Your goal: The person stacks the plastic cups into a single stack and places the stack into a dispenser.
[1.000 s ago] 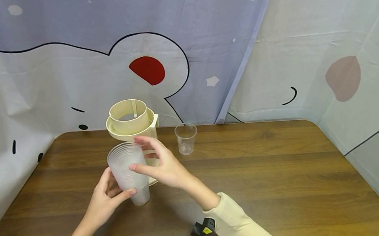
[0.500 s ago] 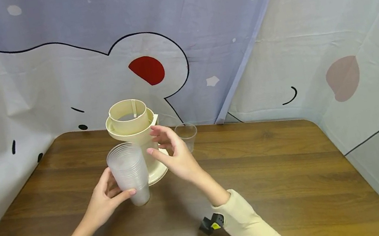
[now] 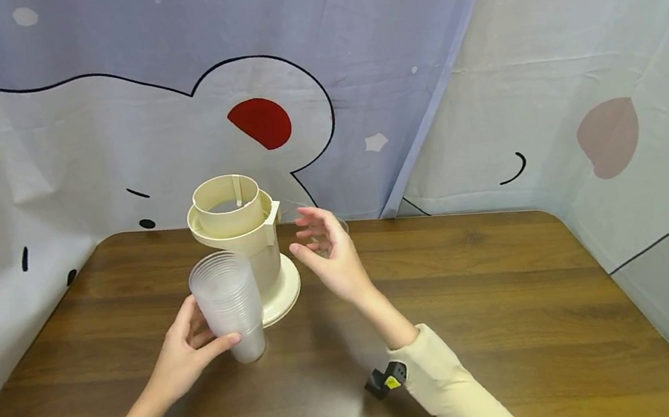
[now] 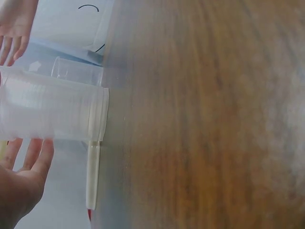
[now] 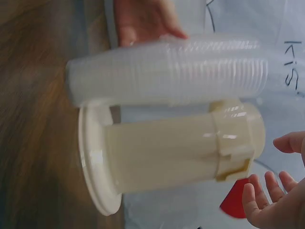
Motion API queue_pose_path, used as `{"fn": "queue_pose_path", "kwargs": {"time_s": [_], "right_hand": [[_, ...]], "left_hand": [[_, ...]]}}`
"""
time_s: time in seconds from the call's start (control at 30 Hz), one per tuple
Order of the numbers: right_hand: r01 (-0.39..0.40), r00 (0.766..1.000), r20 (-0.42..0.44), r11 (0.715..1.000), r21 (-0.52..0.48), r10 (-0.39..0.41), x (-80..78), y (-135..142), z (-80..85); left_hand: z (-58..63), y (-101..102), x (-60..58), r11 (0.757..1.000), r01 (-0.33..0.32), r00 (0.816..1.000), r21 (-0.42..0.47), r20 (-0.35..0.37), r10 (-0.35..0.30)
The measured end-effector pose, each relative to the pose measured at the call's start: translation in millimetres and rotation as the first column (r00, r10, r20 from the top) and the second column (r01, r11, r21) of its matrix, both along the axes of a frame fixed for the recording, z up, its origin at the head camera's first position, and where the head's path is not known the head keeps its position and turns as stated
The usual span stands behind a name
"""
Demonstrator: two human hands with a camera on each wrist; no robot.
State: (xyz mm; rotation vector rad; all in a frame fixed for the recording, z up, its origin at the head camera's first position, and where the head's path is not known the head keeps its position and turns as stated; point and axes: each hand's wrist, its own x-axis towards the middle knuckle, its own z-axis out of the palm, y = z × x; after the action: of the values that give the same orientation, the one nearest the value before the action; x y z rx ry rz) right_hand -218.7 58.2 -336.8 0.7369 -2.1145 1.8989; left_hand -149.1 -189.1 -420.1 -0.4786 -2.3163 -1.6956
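My left hand (image 3: 183, 355) grips a tall stack of clear plastic cups (image 3: 227, 300) low down, thumb in front and fingers behind. The stack stands upright on the table, just in front of a cream plastic cylinder (image 3: 264, 264) with a ring-shaped top and a wide round base. To the right of that cylinder, my right hand (image 3: 336, 260) is raised with fingers apart and relaxed, holding nothing. It mostly hides a single clear cup in the head view. The left wrist view shows this cup (image 4: 76, 70) beyond the stack.
The brown wooden table (image 3: 494, 329) stretches out to the right and in front of the hands. A patterned curtain (image 3: 406, 78) hangs along its back and sides. Both forearms wear cream sleeves, with a small black wrist device (image 3: 386, 380) on the right one.
My right hand has let go of the cup stack's upper part and moved right, past the cream cylinder, to in front of the single cup. The left hand and stack have stayed put.
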Motion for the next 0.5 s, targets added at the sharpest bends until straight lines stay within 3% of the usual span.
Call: {"fn": "queue_pose_path", "kwargs": {"time_s": [0.5], "right_hand": [[0.158, 0.987, 0.029, 0.987, 0.02, -0.159, -24.1, 18, -19.9]], "left_hand": [[0.0, 1, -0.1, 1.0, 0.0, 1.0, -0.001, 0.001, 0.0]]}}
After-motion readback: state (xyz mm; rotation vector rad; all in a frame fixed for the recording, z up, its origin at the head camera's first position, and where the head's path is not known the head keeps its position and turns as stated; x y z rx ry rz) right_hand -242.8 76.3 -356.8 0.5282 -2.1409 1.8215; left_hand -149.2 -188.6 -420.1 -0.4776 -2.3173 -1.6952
